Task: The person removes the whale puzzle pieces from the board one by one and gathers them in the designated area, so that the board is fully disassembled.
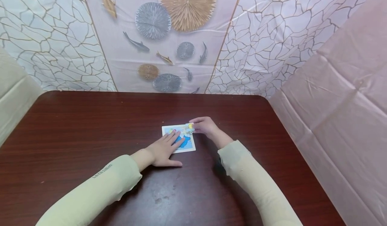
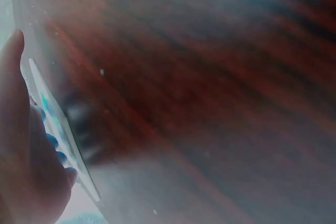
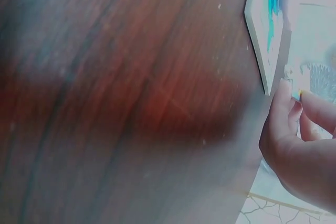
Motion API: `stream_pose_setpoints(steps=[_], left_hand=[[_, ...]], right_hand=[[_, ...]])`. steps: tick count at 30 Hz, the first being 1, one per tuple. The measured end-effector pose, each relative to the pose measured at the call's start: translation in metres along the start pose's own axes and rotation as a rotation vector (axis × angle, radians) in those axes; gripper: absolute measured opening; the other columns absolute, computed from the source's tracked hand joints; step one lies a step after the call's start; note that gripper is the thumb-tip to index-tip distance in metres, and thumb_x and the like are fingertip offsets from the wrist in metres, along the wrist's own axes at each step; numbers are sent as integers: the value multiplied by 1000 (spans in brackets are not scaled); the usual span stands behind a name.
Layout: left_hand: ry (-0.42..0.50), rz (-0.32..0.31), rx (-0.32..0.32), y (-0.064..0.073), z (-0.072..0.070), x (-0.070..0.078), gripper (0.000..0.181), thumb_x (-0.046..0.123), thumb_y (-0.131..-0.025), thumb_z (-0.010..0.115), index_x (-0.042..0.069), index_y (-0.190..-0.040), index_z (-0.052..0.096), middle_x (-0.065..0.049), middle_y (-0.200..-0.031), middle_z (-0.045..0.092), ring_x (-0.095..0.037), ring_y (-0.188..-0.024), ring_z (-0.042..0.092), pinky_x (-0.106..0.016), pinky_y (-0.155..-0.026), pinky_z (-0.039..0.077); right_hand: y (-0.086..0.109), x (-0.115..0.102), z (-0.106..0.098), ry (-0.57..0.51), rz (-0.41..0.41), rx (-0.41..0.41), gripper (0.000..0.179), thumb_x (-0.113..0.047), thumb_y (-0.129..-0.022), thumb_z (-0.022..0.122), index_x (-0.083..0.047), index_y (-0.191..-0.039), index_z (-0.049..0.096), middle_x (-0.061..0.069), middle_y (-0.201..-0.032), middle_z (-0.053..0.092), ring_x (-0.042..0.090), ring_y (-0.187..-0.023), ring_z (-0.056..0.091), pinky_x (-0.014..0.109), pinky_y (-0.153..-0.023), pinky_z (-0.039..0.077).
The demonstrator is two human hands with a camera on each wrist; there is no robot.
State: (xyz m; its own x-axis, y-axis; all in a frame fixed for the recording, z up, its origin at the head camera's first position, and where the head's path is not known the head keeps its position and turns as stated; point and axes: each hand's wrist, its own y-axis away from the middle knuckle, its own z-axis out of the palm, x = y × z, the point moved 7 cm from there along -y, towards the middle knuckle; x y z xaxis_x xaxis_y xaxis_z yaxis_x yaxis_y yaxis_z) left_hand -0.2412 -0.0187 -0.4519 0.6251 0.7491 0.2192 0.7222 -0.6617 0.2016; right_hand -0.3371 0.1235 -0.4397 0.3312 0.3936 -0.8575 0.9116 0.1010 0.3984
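Observation:
A small white-bordered picture puzzle board [image 1: 191,148] with a blue animal on it lies flat on the table. Across its left and lower part rests my left hand [image 1: 162,149], fingers spread and straight, thumb out on the bare wood. My right hand [image 1: 207,126] pinches a small puzzle piece [image 1: 190,126] with a yellow sun at the board's upper right corner. In the right wrist view, thumb and fingertips meet around this piece just past the corner of the board [image 3: 258,30]. The left wrist view shows the board [image 2: 67,129] edge-on beside my fingers. Part of the picture is hidden under my left hand.
The dark red-brown wooden table [image 1: 90,118] spreads out around the board. Behind it hangs a patterned cloth [image 1: 169,59] with round and fish motifs. A plain pale cloth [image 1: 341,95] borders the right side.

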Motion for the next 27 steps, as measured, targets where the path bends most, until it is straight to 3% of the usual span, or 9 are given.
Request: stream_pose_setpoints(steps=[6,12,19,27], left_hand=[[38,27,24,13,-6,0,89,65,-86,46,13,-151,15,-15,-158,7,-33,-146,4,-49,-117,13],[13,36,5,23,0,-4,86,64,-88,44,12,-151,18,-16,-158,7,-33,-146,5,-49,-117,14],[2,36,12,26,1,-4,86,64,-86,46,12,-150,23,-16,-157,11,-33,-145,9,-45,-116,20],[6,28,-5,27,0,-3,88,66,-85,48,12,-150,22,-16,-157,10,-33,-145,9,-45,-116,22]], right_hand=[[2,0,-8,1,2,4,29,-5,-90,59,2,-118,62,21,-121,61,23,-93,65,33,-85,54],[4,0,-17,-12,1,8,31,-3,-89,58,2,-120,61,21,-122,59,22,-90,62,34,-87,53],[7,3,-30,-73,-2,7,34,1,-89,57,7,-122,57,24,-122,56,16,-80,60,33,-84,55],[9,11,-50,-108,1,2,36,1,-90,56,9,-125,54,23,-119,55,13,-77,59,24,-72,56]])
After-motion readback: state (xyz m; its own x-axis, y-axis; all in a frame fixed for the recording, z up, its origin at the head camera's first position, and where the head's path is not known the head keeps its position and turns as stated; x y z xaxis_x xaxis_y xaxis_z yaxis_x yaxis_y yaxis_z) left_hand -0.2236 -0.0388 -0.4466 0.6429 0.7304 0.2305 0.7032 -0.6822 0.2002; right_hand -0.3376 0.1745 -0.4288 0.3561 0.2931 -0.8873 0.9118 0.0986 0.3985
